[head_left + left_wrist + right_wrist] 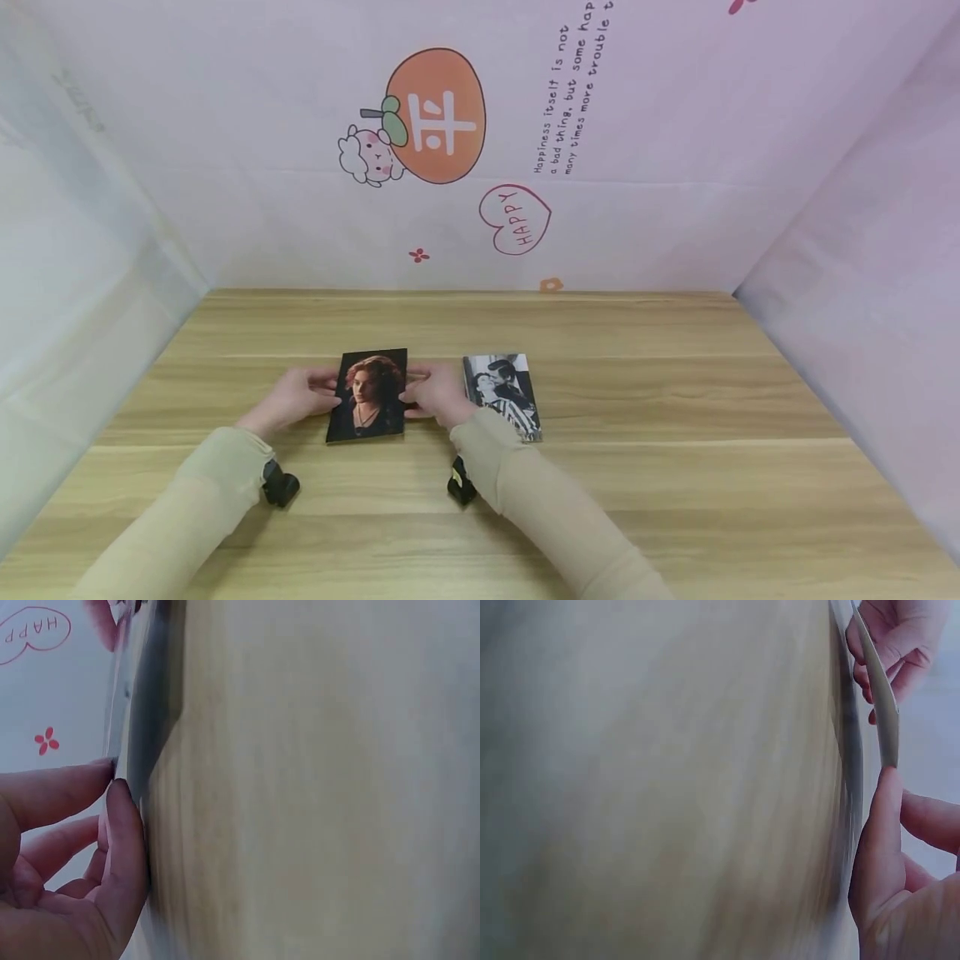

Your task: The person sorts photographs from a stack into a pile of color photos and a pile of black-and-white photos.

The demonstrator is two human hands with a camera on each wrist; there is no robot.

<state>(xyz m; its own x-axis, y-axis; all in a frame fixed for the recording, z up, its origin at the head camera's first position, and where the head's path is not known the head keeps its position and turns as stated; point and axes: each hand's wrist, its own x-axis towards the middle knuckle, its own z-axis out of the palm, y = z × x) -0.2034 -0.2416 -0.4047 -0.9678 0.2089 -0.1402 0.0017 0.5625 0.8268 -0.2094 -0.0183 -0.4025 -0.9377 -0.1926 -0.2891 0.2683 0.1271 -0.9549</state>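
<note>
A colour photo card (367, 398) of a person in dark clothing is held between both hands, left of the table's middle. At its left edge, my left hand (296, 394) pinches it between thumb and fingers. My right hand (437, 395) pinches the opposite edge the same way. The wrist views show the card's pale thin edge (886, 724) side-on, seemingly a little above the tabletop, with a shadow under it. Just right of my right hand lies a black-and-white photo card (506, 387) of two people; my right wrist and sleeve cover its lower left part.
The wood-grain table (675, 467) runs back to a white printed sheet (645, 225) hanging behind it. Similar white sheets close off the left side (82, 275) and right side (862, 258). Small black devices (280, 483) sit at both wrists.
</note>
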